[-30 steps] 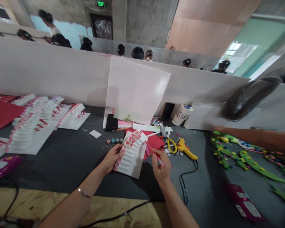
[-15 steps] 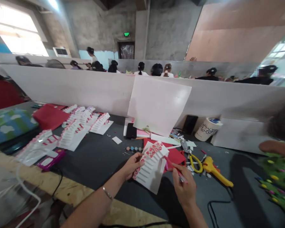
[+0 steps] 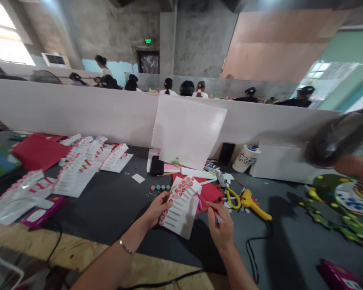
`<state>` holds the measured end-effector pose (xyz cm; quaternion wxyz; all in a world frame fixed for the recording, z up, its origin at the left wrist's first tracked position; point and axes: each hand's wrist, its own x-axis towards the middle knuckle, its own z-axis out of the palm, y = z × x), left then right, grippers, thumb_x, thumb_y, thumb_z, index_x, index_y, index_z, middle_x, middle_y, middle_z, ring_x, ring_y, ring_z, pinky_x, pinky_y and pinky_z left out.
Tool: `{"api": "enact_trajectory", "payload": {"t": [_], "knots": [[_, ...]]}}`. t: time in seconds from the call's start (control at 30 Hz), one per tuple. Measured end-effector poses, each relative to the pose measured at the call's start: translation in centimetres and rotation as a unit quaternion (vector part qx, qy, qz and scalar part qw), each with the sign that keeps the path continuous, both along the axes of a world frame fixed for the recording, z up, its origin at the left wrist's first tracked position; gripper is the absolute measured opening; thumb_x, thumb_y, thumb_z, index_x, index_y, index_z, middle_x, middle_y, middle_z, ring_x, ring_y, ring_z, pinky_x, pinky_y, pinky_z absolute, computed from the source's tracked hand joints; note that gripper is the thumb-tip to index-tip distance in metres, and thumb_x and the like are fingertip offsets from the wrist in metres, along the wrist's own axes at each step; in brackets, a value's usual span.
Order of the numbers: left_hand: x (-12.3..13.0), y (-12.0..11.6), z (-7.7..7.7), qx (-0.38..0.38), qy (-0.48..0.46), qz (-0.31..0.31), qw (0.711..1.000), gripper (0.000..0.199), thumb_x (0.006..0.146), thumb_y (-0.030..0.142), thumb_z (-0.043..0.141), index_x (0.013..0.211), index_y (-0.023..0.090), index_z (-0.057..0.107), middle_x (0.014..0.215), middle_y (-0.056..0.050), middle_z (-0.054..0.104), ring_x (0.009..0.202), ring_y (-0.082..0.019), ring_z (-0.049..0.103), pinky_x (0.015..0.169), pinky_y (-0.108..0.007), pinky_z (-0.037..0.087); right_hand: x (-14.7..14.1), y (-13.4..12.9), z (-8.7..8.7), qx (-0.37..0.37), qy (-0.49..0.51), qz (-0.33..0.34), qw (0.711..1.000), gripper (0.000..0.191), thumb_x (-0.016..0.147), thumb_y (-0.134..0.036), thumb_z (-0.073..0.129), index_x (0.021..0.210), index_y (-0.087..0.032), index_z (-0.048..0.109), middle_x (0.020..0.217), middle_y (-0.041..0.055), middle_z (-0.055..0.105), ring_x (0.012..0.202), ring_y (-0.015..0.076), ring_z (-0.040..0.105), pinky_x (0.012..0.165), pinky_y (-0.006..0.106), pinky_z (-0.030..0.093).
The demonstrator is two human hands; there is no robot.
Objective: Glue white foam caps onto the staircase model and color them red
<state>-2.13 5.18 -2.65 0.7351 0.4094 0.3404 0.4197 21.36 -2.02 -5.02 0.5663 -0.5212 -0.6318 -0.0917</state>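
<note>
A white card (image 3: 185, 221) with raised ridges and a border of red-and-white flower shapes is tilted over the dark table. My left hand (image 3: 157, 207) pinches its left edge between thumb and fingers. My right hand (image 3: 222, 225) is closed around a pink pen (image 3: 203, 204), whose tip meets the card's right side near the ridges. Under the card's far side lies a red sheet (image 3: 211, 192). Small round paint pots (image 3: 162, 187) sit just beyond my left hand.
Similar decorated cards (image 3: 86, 165) lie at left beside a purple device (image 3: 44, 212). Right of my hands are a yellow glue gun (image 3: 255, 205) with a cord, a yellow-handled tool (image 3: 233, 198) and a paper cup (image 3: 246, 158). A co-worker's arm (image 3: 355, 169) reaches in at far right.
My view has turned right, so the table things sit further left and more of the green piece at right shows. Both hands keep their hold on the card and the pen.
</note>
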Motion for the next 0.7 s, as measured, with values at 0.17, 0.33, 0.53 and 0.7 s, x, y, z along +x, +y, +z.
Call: {"api": "enact_trajectory", "payload": {"t": [0.17,0.33,0.53,0.7], "knots": [[-0.07,0.06,0.24,0.013,0.019,-0.009,1.0,0.055,0.055,0.047,0.099,0.087,0.018,0.065,0.085,-0.002,0.07,0.078,-0.015,0.065,0.074,-0.025,0.052,-0.22,0.28,0.08,-0.008,0.007,-0.002,1.0,0.016,0.101,-0.025,0.055,0.103,-0.022,0.07,0.081,0.0037,0.075,0.075,0.0207,0.067,0.073,0.036,0.05],[-0.19,0.12,0.22,0.017,0.023,-0.012,1.0,0.054,0.056,0.046,0.098,0.088,0.018,0.065,0.082,-0.001,0.069,0.076,-0.015,0.065,0.073,-0.024,0.051,-0.35,0.48,-0.02,0.005,0.023,-0.01,1.0,0.015,0.1,-0.024,0.056,0.102,-0.022,0.071,0.082,0.0042,0.075,0.075,0.0205,0.066,0.073,0.036,0.05],[-0.46,0.33,0.09,0.015,0.037,-0.007,0.999,0.054,0.058,0.045,0.097,0.093,0.019,0.066,0.086,-0.003,0.071,0.077,-0.016,0.066,0.075,-0.026,0.052,-0.35,0.47,0.27,0.007,0.022,-0.008,1.0,0.017,0.1,-0.025,0.054,0.1,-0.022,0.071,0.081,0.0042,0.075,0.073,0.0203,0.067,0.071,0.036,0.052],[-0.55,0.31,0.35,0.03,0.038,-0.005,0.999,0.054,0.057,0.047,0.098,0.09,0.019,0.065,0.086,-0.002,0.071,0.078,-0.016,0.067,0.074,-0.026,0.052,-0.49,0.71,0.09,0.011,0.017,0.004,1.0,0.016,0.099,-0.024,0.055,0.101,-0.022,0.071,0.081,0.0042,0.075,0.073,0.0205,0.068,0.071,0.036,0.052]]}}
